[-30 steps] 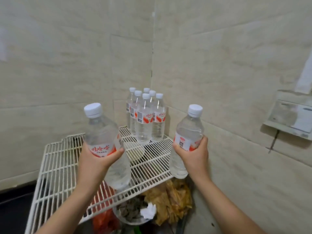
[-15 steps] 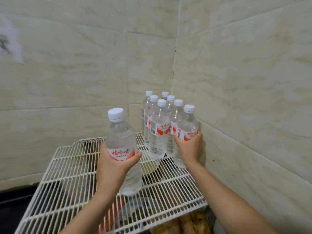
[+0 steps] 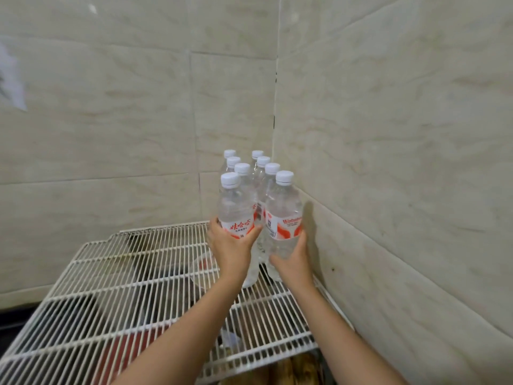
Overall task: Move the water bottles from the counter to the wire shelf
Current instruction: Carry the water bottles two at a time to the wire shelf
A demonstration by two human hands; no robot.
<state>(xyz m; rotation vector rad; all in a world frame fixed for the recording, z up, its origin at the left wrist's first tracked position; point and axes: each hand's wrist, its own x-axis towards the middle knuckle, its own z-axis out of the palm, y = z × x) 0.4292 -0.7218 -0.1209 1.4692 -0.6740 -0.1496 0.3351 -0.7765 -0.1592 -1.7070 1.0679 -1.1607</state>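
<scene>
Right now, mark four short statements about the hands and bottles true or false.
1. The left hand and right hand each grip a bottle. True.
2. Both held bottles lie on their sides. False: the left bottle and the right bottle are upright.
3. Every cap in view is white. True.
4. The bottles cluster at the near left corner. False: they stand at the wire shelf's far right corner, by the tiled walls.

Eight water bottles in two rows of four, each with one white cap: eight caps in all. One wire shelf. Two hands, a left hand and a right hand, each gripping one bottle.
</scene>
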